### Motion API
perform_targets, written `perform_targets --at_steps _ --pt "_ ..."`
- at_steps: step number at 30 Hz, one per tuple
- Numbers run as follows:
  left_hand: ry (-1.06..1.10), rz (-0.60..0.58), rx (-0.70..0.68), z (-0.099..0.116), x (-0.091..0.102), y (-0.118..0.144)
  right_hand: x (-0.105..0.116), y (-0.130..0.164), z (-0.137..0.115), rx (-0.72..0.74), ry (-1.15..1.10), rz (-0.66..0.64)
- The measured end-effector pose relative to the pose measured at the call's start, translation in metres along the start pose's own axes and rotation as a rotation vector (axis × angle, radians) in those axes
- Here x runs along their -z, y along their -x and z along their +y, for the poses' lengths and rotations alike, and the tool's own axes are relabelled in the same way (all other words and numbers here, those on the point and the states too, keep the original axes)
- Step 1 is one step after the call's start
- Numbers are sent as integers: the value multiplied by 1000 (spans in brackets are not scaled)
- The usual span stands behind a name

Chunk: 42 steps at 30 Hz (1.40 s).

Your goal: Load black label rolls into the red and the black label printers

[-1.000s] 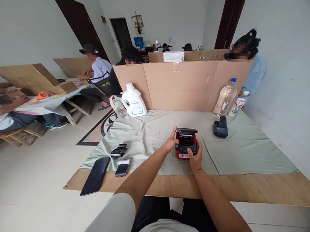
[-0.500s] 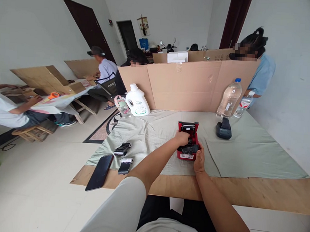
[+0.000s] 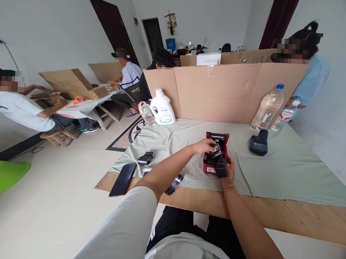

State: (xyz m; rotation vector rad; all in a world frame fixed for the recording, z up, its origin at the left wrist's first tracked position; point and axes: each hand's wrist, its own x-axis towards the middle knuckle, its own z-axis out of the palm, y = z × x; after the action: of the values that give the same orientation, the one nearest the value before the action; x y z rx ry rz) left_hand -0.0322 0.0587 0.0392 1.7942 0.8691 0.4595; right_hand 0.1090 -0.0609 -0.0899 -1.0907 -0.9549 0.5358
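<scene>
Here my left hand is pinched on a dark, shiny roll, which I hold just above the open top of the small red printer. My right hand is closed around the near right corner of that printer, thumb up against the roll's lower end, so both hands meet over the same spot. The printer's lid stands open just beyond my left fingers. The printer sits on the pale green cloth that covers the far part of the wooden table.

Under my left forearm, nearer to me than the grip, a small silvery-black piece lies at the cloth's edge. Further left of my left hand lie another small black piece and, at the table corner, a dark phone. Right of my right hand and a little beyond it sits a dark blue device, with a big clear bottle and a smaller bottle behind it. Beyond my left hand, well apart, stands a white jug against the cardboard screen. Other people sit behind the screen and at tables off to the left.
</scene>
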Motion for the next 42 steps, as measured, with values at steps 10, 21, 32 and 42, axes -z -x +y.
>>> perform_targets --at_steps 10,21,32,42 --pt "9 -64 565 -40 145 128 0 1 -3 -18 5 18" --pt "-479 214 580 -108 152 145 0 0 -3 -7 47 18" --pt "-752 369 740 -123 167 180 1 0 -1 -10 15 9" --pt "-113 -209 415 -19 150 113 -2 0 -2 -4 -8 21"
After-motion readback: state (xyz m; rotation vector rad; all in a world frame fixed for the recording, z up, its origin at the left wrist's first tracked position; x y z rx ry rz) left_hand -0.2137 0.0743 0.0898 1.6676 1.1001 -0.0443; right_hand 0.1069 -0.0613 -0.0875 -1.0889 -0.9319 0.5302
